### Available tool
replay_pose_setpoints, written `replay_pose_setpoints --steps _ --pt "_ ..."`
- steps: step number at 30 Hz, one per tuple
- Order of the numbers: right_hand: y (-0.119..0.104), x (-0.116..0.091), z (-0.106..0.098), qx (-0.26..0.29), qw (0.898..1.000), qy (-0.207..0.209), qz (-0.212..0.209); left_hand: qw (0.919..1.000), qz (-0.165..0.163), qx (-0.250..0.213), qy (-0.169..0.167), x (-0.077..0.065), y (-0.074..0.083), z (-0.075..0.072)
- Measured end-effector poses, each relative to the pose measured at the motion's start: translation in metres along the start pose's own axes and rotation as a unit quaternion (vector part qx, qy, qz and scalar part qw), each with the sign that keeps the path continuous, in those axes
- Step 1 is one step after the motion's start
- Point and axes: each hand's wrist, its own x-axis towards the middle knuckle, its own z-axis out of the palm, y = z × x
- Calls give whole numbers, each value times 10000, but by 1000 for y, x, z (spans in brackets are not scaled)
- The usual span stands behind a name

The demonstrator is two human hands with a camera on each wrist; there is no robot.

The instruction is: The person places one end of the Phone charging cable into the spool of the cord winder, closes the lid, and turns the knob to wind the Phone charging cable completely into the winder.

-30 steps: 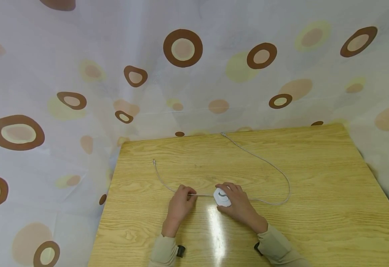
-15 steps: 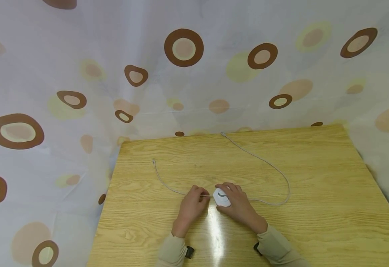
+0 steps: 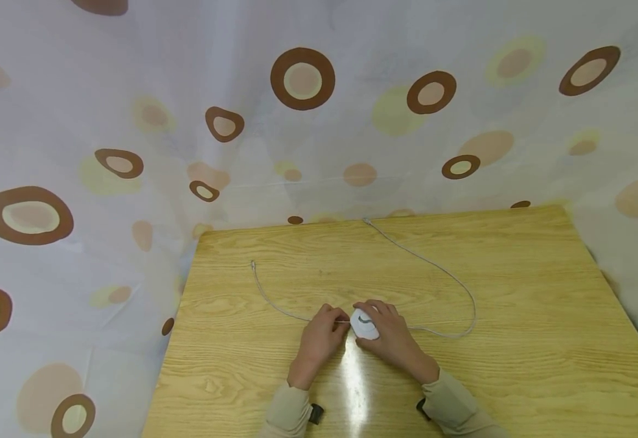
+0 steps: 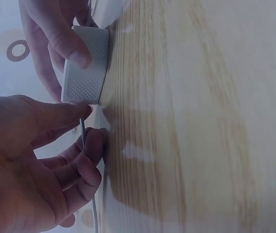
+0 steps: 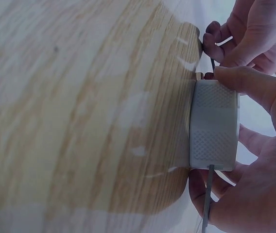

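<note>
A white many-sided cable case [image 3: 360, 328] with dimpled side walls [image 5: 213, 126] stands on the wooden table, a grey curved mark on its top. My right hand [image 3: 394, 342] grips it, thumb on the near side and fingers over the far side. From both sides of the case runs a thin grey cable [image 3: 275, 307]. Right beside the case, my left hand [image 3: 321, 337] pinches the cable between thumb and fingers; in the left wrist view, the cable [image 4: 94, 213] trails away below that hand. One plug [image 3: 252, 266] lies at the left, the other plug [image 3: 366, 221] at the back edge.
The cable's right length [image 3: 469, 298] loops over the wooden table [image 3: 527, 340] toward the back. A patterned curtain [image 3: 352, 140] hangs behind the table and at both sides. Light glares off the tabletop between the forearms.
My left hand has slid right along the cable, from a short way off up to the case. The right hand and the case have stayed in place.
</note>
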Motion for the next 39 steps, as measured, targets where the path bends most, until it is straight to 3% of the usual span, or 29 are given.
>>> replay_pose_setpoints --steps 10,26,39 --pt "-2 1 -2 -44 9999 -67 67 10000 -3 -24 72 0 -10 -2" --pt "-3 0 -3 -37 9997 -122 206 9990 -421 -141 109 -7 -26 -16" --pt "-4 0 -2 9 10000 30 71 9951 -590 -775 175 -9 -33 -20"
